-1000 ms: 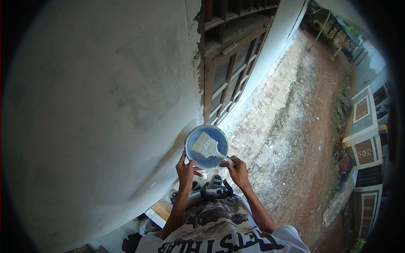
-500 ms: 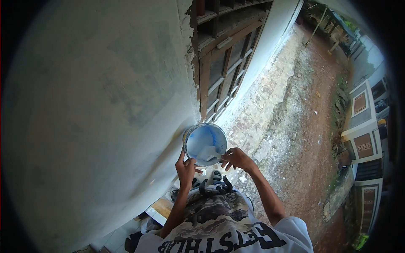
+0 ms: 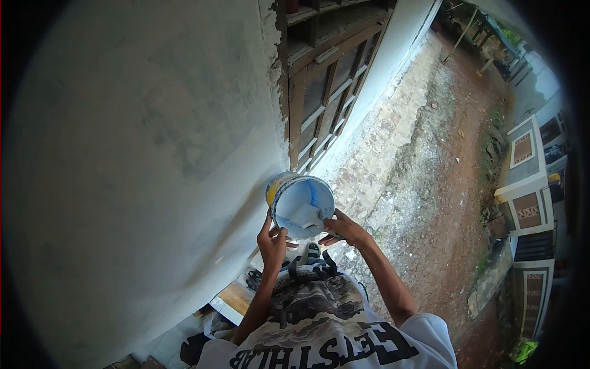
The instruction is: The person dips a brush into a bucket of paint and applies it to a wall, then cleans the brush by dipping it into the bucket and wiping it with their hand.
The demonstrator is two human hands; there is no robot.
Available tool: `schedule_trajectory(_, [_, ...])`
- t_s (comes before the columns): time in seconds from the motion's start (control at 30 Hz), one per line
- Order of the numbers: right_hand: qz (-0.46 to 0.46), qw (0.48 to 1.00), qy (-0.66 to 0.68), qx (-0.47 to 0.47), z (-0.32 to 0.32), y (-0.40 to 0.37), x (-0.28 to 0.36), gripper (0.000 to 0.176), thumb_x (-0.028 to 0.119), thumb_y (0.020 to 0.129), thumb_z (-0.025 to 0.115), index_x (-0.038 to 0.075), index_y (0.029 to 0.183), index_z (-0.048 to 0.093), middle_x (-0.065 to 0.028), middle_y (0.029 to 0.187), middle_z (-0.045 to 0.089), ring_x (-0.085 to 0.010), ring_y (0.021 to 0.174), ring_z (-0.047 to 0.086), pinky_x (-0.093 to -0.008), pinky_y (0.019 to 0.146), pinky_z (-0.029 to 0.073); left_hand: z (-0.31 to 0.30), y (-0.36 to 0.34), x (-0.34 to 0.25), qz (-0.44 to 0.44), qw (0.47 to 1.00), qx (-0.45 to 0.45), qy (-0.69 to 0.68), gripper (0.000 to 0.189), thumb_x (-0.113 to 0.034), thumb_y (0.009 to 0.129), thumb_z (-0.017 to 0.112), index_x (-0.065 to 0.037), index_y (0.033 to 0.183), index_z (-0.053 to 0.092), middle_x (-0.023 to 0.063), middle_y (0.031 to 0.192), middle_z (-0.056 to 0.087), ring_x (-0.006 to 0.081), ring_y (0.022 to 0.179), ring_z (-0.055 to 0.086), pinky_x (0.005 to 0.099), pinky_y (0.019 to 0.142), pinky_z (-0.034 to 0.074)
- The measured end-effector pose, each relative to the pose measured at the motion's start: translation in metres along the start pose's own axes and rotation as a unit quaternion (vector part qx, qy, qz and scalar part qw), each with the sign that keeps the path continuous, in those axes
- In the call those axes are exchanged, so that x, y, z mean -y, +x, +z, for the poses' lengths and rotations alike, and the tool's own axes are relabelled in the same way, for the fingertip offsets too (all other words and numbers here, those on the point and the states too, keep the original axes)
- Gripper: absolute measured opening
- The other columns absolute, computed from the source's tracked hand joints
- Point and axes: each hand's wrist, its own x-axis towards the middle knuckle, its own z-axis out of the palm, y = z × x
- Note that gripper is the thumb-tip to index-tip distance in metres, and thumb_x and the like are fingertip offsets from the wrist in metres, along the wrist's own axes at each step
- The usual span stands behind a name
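A paint bucket (image 3: 322, 195) with a white-smeared, bluish inside tilts its mouth toward me, close to the wall. My left hand (image 3: 271, 243) grips it at the lower left, fingers up along its side and the thumb near the rim. Inside the bucket lies the broad head of a white-coated flat tool (image 3: 305, 216); whether it is a scraper or a brush I cannot tell. My right hand (image 3: 345, 229) is closed on its handle at the right rim.
On the left rises a patchy grey-white wall (image 3: 141, 160), ending at a wooden window frame (image 3: 297, 111). Rough stony ground (image 3: 405, 190) and a dirt path stretch to the right, with fence panels (image 3: 527, 212) beyond. A sandal (image 3: 312, 251) shows below the bucket.
The bucket has tipped further toward me, showing more of its yellow outer side. The tool's head has shifted slightly right and up inside it, with my right hand following closely.
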Motion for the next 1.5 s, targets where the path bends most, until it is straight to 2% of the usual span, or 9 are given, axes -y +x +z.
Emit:
schedule_trajectory(0.43, [-0.070,0.995,0.049,-0.043,-0.008,-0.021,-0.014,0.048,-0.001,0.087,0.052,-0.007,0.130,0.032,-0.0247,0.110,0.057,-0.0301,0.083,0.068,-0.0354,0.068,0.062,0.012,0.008,0.002,-0.037,0.997,0.052,0.049,0.068,0.006,0.081,0.050,-0.004,0.146,0.032,0.0074,0.074,0.060,0.0164,0.063,0.063,0.0324,0.050,0.060])
schedule_trajectory(0.5, [-0.076,0.995,0.040,-0.049,-0.004,-0.025,-0.013,0.048,-0.003,0.086,0.051,-0.007,0.130,0.032,-0.0249,0.111,0.056,-0.0303,0.084,0.068,-0.0354,0.069,0.062,0.010,0.011,0.003,-0.060,0.993,0.073,0.065,0.069,0.007,0.083,0.052,-0.005,0.147,0.030,0.0133,0.096,0.067,0.0160,0.075,0.065,0.0271,0.055,0.060])
schedule_trajectory(0.77, [-0.130,0.981,0.104,-0.098,0.005,-0.027,-0.017,0.045,-0.004,0.087,0.050,-0.012,0.126,0.031,-0.0262,0.110,0.055,-0.0312,0.082,0.068,-0.0358,0.069,0.063,0.007,0.022,-0.005,-0.021,0.987,0.134,0.086,0.071,0.003,0.084,0.061,-0.003,0.147,0.029,0.0174,0.111,0.064,0.0198,0.093,0.066,0.0310,0.077,0.057])
schedule_trajectory(0.87, [-0.114,0.980,0.087,-0.136,0.014,-0.032,-0.008,0.041,-0.003,0.087,0.051,-0.013,0.122,0.032,-0.0276,0.110,0.054,-0.0314,0.082,0.068,-0.0362,0.068,0.063,0.009,0.013,-0.017,0.040,0.976,0.162,0.142,0.067,-0.001,0.084,0.063,-0.001,0.144,0.033,0.0206,0.118,0.062,0.0252,0.103,0.063,0.0357,0.087,0.052])
schedule_trajectory(0.93, [-0.121,0.978,0.078,-0.151,0.016,-0.027,-0.013,0.039,-0.003,0.088,0.051,-0.014,0.120,0.033,-0.0273,0.109,0.055,-0.0314,0.082,0.068,-0.0362,0.068,0.063,0.015,-0.008,-0.042,0.151,0.913,0.023,0.379,0.061,-0.003,0.084,0.062,0.001,0.140,0.038,0.0227,0.123,0.059,0.0311,0.113,0.059,0.0402,0.094,0.047])
schedule_trajectory(1.07, [-0.151,0.973,0.069,-0.159,0.016,-0.025,-0.018,0.037,-0.002,0.088,0.051,-0.015,0.117,0.033,-0.0263,0.103,0.057,-0.0317,0.080,0.069,-0.0365,0.068,0.063,0.028,-0.035,-0.088,0.225,0.922,0.151,0.275,0.055,0.002,0.081,0.057,-0.001,0.135,0.049,0.0205,0.126,0.058,0.0298,0.114,0.059,0.0401,0.094,0.046])
schedule_trajectory(1.17, [-0.131,0.976,0.013,-0.171,0.019,-0.034,-0.006,0.036,-0.001,0.088,0.051,-0.015,0.116,0.033,-0.0259,0.100,0.057,-0.0324,0.078,0.069,-0.0372,0.068,0.062,0.043,-0.016,-0.059,0.094,0.910,0.315,0.253,0.065,0.005,0.083,0.050,-0.005,0.145,0.032,0.0231,0.128,0.056,0.0352,0.120,0.055,0.0416,0.102,0.041])
schedule_trajectory(1.43, [-0.165,0.965,0.078,-0.190,0.014,-0.019,-0.035,0.033,0.004,0.089,0.053,-0.011,0.113,0.036,-0.0268,0.100,0.058,-0.0325,0.078,0.070,-0.0367,0.066,0.062,0.080,0.031,-0.025,0.062,0.812,0.360,0.455,0.083,0.011,0.081,0.041,-0.012,0.152,0.005,0.0274,0.150,0.025,0.0421,0.138,0.025,0.0449,0.114,0.026])
schedule_trajectory(1.5, [-0.132,0.963,-0.028,-0.234,0.009,-0.012,-0.043,0.034,0.003,0.088,0.054,-0.011,0.113,0.035,-0.0271,0.100,0.059,-0.0319,0.078,0.070,-0.0363,0.065,0.062,0.082,0.039,-0.011,0.091,0.792,0.386,0.464,0.086,0.012,0.079,0.040,-0.013,0.152,0.003,0.0237,0.153,0.020,0.0416,0.139,0.022,0.0461,0.116,0.021])
